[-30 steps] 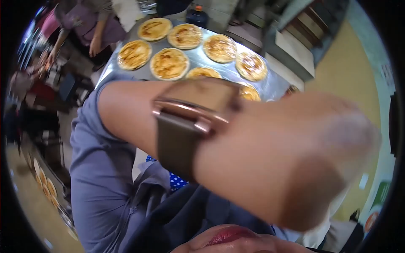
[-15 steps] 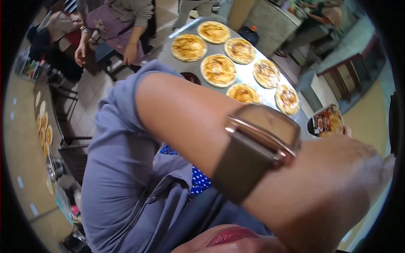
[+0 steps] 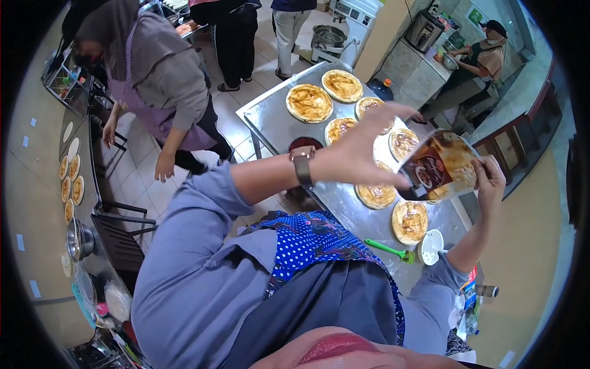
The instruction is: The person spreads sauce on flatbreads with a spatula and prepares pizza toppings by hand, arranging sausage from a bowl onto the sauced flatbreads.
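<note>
My left hand, with a watch on its wrist, is raised over the table with fingers and thumb spread apart. Its thumb tip is at the left edge of a printed packet; whether they touch I cannot tell. My right hand grips that packet by its right edge. The packet shows a dark red label and a picture of food. Below the hands, several round glazed pies lie on a metal table, some partly hidden. A green brush lies beside a white perforated cup near the table's edge.
A person in a purple apron stands left of the table. Another person works at a counter at the back right. Further pies, a metal bowl and a dark chair are at the left. A mixer stands behind.
My left forearm has moved away from the camera, and its hand is now over the table near the packet. The packet has shifted left. The person in the apron appears closer.
</note>
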A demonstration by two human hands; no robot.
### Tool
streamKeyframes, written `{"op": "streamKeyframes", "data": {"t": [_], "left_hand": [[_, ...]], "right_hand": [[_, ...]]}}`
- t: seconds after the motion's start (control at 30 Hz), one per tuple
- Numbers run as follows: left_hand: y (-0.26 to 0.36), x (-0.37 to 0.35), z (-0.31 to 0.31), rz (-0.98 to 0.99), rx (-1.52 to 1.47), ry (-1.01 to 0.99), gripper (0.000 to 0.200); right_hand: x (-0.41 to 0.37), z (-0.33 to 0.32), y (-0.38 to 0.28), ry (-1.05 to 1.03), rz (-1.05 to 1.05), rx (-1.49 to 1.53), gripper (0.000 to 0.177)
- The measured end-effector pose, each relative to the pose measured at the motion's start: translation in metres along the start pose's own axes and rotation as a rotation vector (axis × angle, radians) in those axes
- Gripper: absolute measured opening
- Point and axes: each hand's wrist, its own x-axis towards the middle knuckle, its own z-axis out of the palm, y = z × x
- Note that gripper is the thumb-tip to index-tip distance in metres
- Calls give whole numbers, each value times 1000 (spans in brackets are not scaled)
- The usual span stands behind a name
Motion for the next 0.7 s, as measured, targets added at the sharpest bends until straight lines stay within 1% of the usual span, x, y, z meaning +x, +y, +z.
{"op": "streamKeyframes", "data": {"t": [0.03,0.07,0.1,0.17,0.2,0.27,0.3,0.33,0.4,0.47,0.53,0.57,0.6,0.67,0.7], "left_hand": [[-31,-15,2,-159,-41,22,97],[-58,-30,5,-321,-85,42,104],[-72,-42,7,-327,-94,35,104],[-94,-62,14,-589,-468,-117,115],[-108,-72,23,-628,-641,-196,110],[-86,-82,20,-606,-873,-166,95],[-92,-95,25,-691,-820,-122,77],[-93,-104,30,-821,-954,-69,66],[-104,-125,37,-832,-1023,-92,68],[-112,-152,47,-874,-1100,-121,69],[-114,-174,58,-945,-1344,-114,69],[-114,-177,63,-1008,-1404,-97,70],[-116,-185,63,-1083,-1475,-107,66],[-121,-199,66,-1160,-1487,-124,60],[-122,-206,67,-1190,-1516,-123,56]], "right_hand": [[3,12,-14,2,4,3,10],[7,23,-27,-36,-44,73,10],[10,35,-39,-76,-86,139,10],[19,59,-68,-144,-97,138,11],[24,72,-71,-180,-65,157,11],[34,98,-77,-244,-7,180,11],[40,111,-79,-269,16,187,11],[47,123,-71,-286,31,201,12],[59,152,-62,-318,141,233,14],[70,186,-43,-374,183,196,13],[77,222,-14,-431,288,151,14],[80,239,8,-449,302,147,14],[78,252,9,-477,358,127,12],[74,277,21,-514,479,215,11],[70,287,25,-525,494,210,11]]}}
